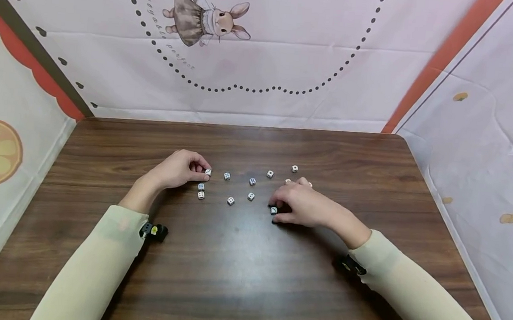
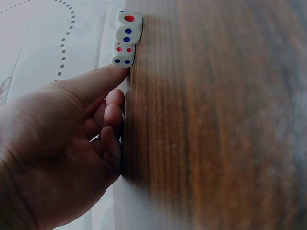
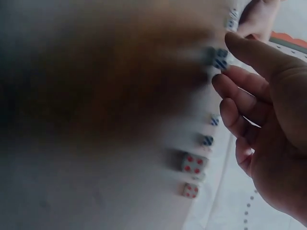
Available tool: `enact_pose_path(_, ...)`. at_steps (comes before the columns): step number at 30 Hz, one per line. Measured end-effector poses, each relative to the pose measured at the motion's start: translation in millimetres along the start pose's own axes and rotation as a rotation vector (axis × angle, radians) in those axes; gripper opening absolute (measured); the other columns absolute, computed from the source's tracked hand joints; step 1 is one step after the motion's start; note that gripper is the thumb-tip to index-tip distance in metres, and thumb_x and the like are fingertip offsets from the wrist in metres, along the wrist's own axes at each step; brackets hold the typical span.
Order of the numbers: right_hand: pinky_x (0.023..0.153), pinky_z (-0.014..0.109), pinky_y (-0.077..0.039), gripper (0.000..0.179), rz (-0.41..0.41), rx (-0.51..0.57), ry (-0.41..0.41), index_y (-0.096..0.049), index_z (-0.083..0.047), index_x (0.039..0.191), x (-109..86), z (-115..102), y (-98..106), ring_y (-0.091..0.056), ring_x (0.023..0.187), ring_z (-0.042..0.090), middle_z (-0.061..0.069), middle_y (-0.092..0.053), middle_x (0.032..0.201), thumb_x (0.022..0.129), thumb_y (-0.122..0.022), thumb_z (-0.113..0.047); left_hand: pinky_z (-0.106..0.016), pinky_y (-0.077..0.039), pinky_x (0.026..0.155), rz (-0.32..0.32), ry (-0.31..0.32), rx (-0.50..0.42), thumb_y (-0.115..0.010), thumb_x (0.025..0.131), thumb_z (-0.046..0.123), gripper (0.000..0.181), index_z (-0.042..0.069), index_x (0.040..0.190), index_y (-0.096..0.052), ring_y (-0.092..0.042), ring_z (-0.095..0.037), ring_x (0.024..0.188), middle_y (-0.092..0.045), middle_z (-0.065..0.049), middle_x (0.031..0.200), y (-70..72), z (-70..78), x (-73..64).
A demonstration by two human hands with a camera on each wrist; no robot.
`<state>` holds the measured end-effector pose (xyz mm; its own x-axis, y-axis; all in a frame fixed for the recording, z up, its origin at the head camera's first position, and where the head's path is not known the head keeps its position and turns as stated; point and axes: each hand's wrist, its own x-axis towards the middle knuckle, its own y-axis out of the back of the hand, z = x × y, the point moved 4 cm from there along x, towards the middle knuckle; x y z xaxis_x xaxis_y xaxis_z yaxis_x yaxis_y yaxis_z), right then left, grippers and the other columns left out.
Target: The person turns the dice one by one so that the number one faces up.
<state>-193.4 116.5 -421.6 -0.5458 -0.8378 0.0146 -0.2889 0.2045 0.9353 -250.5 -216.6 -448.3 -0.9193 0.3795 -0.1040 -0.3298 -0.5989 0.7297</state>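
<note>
At the left of a loose spread of white dice, my left hand (image 1: 179,169) pinches a die (image 1: 208,172) between thumb and forefinger at the table top. In the left wrist view the thumb (image 2: 96,84) hides that die. Two more dice, one upper (image 1: 201,187) and one lower (image 1: 201,195), sit together just below this hand. My right hand (image 1: 303,204) has a second die (image 1: 273,210) between its thumb and fingertips, low over the wood; the right wrist view shows this die (image 3: 220,58) with blue pips. Some dice lie partly hidden behind the right hand's knuckles.
Between the hands lie several single dice, such as a near die (image 1: 231,201) and a farther die (image 1: 252,182). Another die (image 1: 294,168) lies beyond the right hand. Printed cloth walls (image 1: 264,65) enclose the brown wooden table (image 1: 229,278) at the back and sides.
</note>
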Motion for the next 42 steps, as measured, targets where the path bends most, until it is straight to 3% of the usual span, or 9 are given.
enact_pose_path(7, 0.083, 0.041, -0.033, 0.013, 0.033, -0.032, 0.030, -0.076, -0.017, 0.105, 3.4, -2, -7, -0.055, 0.087, 0.013, -0.006, -0.064, 0.088, 0.095, -0.081, -0.024, -0.038, -0.046, 0.079, 0.004, -0.005, 0.007, -0.086, 0.092, 0.018, 0.018, 0.009, 0.107, -0.079, -0.058, -0.021, 0.085, -0.065, -0.003, 0.088, 0.3, -1.0, 1.8)
enact_pose_path(14, 0.082, 0.039, -0.034, 0.006, 0.061, 0.041, 0.023, -0.075, -0.020, 0.100, 1.7, 4, -8, -0.056, 0.085, 0.011, -0.016, -0.063, 0.087, 0.095, -0.079, -0.018, -0.037, -0.046, 0.078, 0.002, -0.003, 0.005, -0.086, 0.092, 0.017, 0.019, 0.008, 0.107, -0.079, -0.058, -0.020, 0.084, -0.064, -0.003, 0.088, -0.6, -1.3, 2.2)
enact_pose_path(20, 0.082, 0.040, -0.035, 0.008, 0.058, 0.105, 0.000, -0.074, -0.020, 0.098, 0.6, 6, -6, -0.060, 0.087, 0.013, -0.018, -0.064, 0.087, 0.094, -0.080, -0.017, -0.035, -0.047, 0.077, 0.005, -0.008, 0.005, -0.087, 0.091, 0.017, 0.020, 0.008, 0.107, -0.079, -0.058, -0.021, 0.083, -0.065, -0.003, 0.087, -0.6, -0.7, 0.8)
enact_pose_path(29, 0.079, 0.037, -0.036, 0.010, 0.028, 0.097, -0.039, -0.075, -0.021, 0.097, -0.8, 10, -6, -0.060, 0.081, 0.010, -0.015, -0.061, 0.084, 0.092, -0.082, -0.015, -0.034, -0.047, 0.076, 0.007, -0.009, 0.007, -0.087, 0.091, 0.018, 0.021, 0.008, 0.108, -0.079, -0.059, -0.020, 0.083, -0.065, -0.003, 0.087, -1.8, -2.1, 1.1)
enact_pose_path(36, 0.083, 0.032, -0.050, 0.021, 0.004, 0.175, -0.073, -0.077, -0.011, 0.112, -2.6, 13, -7, -0.063, 0.087, 0.012, -0.005, -0.068, 0.093, 0.092, -0.083, -0.013, -0.034, -0.048, 0.074, 0.005, -0.010, 0.006, -0.087, 0.092, 0.017, 0.020, 0.008, 0.108, -0.079, -0.059, -0.021, 0.081, -0.066, -0.003, 0.086, -1.7, -0.5, -0.3)
enact_pose_path(42, 0.078, 0.029, -0.054, 0.025, 0.022, 0.247, -0.115, -0.076, -0.006, 0.113, -2.9, 12, -6, -0.064, 0.086, 0.012, -0.002, -0.069, 0.092, 0.091, -0.085, -0.013, -0.033, -0.048, 0.074, 0.002, -0.008, 0.002, -0.087, 0.092, 0.017, 0.021, 0.008, 0.109, -0.079, -0.059, -0.021, 0.082, -0.066, -0.003, 0.086, -1.6, -0.1, -1.1)
